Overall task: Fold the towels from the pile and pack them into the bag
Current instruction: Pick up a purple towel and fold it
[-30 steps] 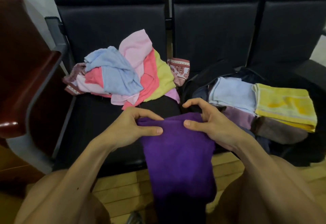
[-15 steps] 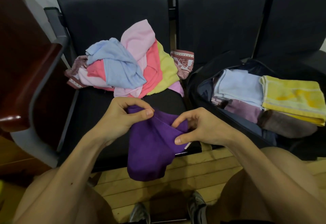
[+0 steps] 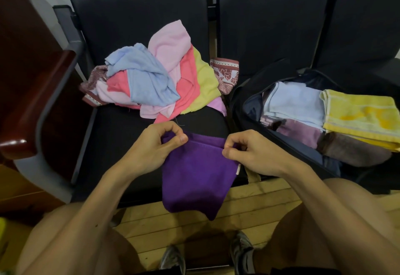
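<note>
A purple towel (image 3: 194,177) hangs folded in front of the black seat, held by its top edge. My left hand (image 3: 155,144) pinches the top left corner and my right hand (image 3: 249,153) pinches the top right corner. Behind them lies a loose pile of towels (image 3: 155,80) in light blue, pink, coral and yellow-green. At the right an open dark bag (image 3: 244,93) holds folded towels: a pale blue one (image 3: 292,101), a yellow one (image 3: 359,114), a mauve one (image 3: 300,133) and a brown one (image 3: 350,149).
A row of black padded seats (image 3: 134,15) runs across the back. A dark red wooden armrest (image 3: 26,93) stands at the left. Below are a wooden floor (image 3: 249,205), my bare knees and my shoes (image 3: 173,259).
The long hanging purple towel has been folded up shorter. My hands have moved apart to its two top corners and the towel now hangs flat between them.
</note>
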Demonstrator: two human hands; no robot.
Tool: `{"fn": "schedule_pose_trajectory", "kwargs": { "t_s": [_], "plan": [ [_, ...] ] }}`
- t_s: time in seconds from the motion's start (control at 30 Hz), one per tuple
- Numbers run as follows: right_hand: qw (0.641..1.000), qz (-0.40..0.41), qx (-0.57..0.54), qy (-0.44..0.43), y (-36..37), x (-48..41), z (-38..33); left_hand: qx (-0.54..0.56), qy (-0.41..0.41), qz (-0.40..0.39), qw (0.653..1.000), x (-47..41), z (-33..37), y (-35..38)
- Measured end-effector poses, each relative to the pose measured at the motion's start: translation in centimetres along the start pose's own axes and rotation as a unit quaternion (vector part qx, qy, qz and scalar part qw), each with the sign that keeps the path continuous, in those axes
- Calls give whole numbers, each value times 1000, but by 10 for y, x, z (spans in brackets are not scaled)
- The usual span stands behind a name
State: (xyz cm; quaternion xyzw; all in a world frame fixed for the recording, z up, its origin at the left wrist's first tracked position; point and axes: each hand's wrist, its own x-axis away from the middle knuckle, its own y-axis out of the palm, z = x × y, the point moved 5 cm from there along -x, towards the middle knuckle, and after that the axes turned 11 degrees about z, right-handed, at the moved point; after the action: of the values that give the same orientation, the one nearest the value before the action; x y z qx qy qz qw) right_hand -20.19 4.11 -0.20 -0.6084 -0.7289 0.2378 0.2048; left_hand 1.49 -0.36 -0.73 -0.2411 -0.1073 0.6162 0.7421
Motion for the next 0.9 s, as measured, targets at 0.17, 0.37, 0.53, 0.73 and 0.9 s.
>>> {"fn": "schedule_pose_trajectory", "kwargs": {
  "t_s": [0.17,0.37,0.53,0.73,0.9],
  "plan": [
    [999,-38,-26,6,10,2,0,-19,34,39,998,-2,5,-2],
    [998,-67,-2,7,5,5,4,-44,24,38,998,-3,-1,-6],
    [992,67,-106,-14,-15,-1,3,1,15,48,999,-5,-2,-9],
    [959,133,-245,44,-25,-3,6,156,-69,-22,985,-4,-7,-8],
    [912,115,-383,88,-28,-1,6,195,-106,-149,964,8,-6,3]
  ]
}}
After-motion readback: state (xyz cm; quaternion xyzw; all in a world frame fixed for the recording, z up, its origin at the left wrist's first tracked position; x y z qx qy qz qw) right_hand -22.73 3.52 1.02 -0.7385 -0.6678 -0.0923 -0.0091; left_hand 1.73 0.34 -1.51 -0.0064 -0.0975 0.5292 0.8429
